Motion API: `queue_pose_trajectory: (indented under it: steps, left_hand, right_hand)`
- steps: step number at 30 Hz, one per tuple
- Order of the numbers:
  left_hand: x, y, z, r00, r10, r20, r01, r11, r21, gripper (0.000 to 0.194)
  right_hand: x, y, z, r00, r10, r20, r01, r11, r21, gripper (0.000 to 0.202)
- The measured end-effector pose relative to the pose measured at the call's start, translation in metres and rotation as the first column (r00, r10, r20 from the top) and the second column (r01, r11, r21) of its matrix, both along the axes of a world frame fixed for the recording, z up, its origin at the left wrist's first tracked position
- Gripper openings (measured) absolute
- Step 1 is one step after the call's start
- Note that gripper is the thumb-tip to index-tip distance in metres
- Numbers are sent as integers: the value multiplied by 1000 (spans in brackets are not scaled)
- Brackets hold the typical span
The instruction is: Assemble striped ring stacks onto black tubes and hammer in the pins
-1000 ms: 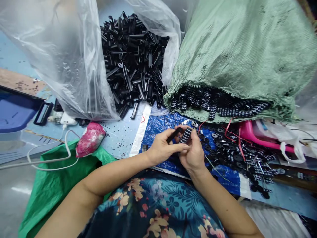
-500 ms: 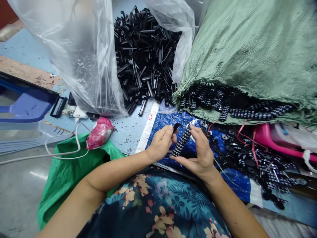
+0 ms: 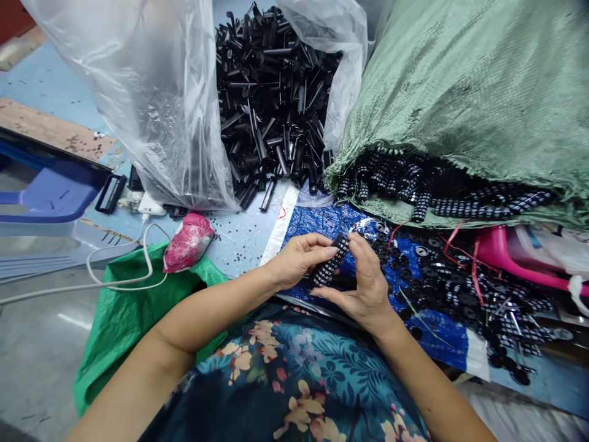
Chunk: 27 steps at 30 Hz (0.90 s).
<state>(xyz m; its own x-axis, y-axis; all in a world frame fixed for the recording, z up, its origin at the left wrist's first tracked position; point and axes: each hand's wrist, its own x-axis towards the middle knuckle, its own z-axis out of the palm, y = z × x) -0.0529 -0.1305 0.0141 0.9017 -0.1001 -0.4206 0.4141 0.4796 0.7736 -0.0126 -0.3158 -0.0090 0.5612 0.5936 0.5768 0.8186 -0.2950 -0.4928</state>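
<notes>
Between the thumb and fingers of my right hand, a black roller with rows of white characters is held by its two ends, tilted. My left hand has its thumb and fingers closed at the roller's left side. A thin black plastic piece shows along the roller's upper edge by my left fingertips; most of it is hidden. Under both hands lies a blue plastic sheet.
A clear plastic bag spills black plastic parts. At right, a green woven sack holds many similar rollers. Loose black discs and a pink basket lie at right. A pink wrapped bundle sits left, by a white cable.
My left hand has moved right and brought the black plastic piece against the roller. Earlier the two were apart. My right hand keeps its hold on the roller.
</notes>
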Motion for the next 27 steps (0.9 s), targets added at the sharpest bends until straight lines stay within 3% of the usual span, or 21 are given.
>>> queue_pose_trajectory:
  steps: [2,3,5,7,9,11,13,15,17,19,24,27]
  left_hand:
    - [1,15,-8,989,38,144,-74,966,248,39]
    - [1,25,-12,974,31,224,-123,903,412,35]
    - [1,49,-16,955,-69,289,-165,684,710,27]
    - [2,72,-16,956,-206,208,-96,449,888,19]
    - [4,87,-14,945,-317,73,35,321,947,16]
    - [6,93,-12,927,-374,-35,159,307,938,21]
    - [8,92,-12,923,-373,-89,229,350,908,28]
    - [10,89,-13,936,-340,-92,232,397,888,31]
    - [10,87,-15,943,-325,-73,215,425,879,29]
    - [12,88,-16,939,-338,-61,210,423,881,28]
    - [19,94,-19,913,-400,-76,246,394,886,33]
    - [25,88,-22,907,-409,-97,263,372,890,33]
  right_hand:
    - [-3,-5,-5,999,20,-35,-22,997,-77,103]
    - [-5,-8,-9,999,28,-39,-34,989,-146,89]
    - [-11,-16,-15,999,45,-22,-49,953,-300,50]
    - [-15,-22,-19,999,49,17,-38,922,-386,25]
    - [-15,-25,-18,998,25,52,-5,936,-351,21]
    - [-12,-24,-14,997,-26,68,42,970,-240,25]
    - [-5,-18,-10,994,-82,73,91,987,-133,29]
    - [1,-10,-8,991,-102,84,115,979,-168,26]
    - [6,-3,-8,992,-89,93,113,946,-303,21]
    - [7,1,-6,994,-62,89,91,926,-366,21]
    - [-4,7,0,991,91,100,-80,991,-104,34]
    - [-12,15,-3,978,192,83,-166,954,-252,28]
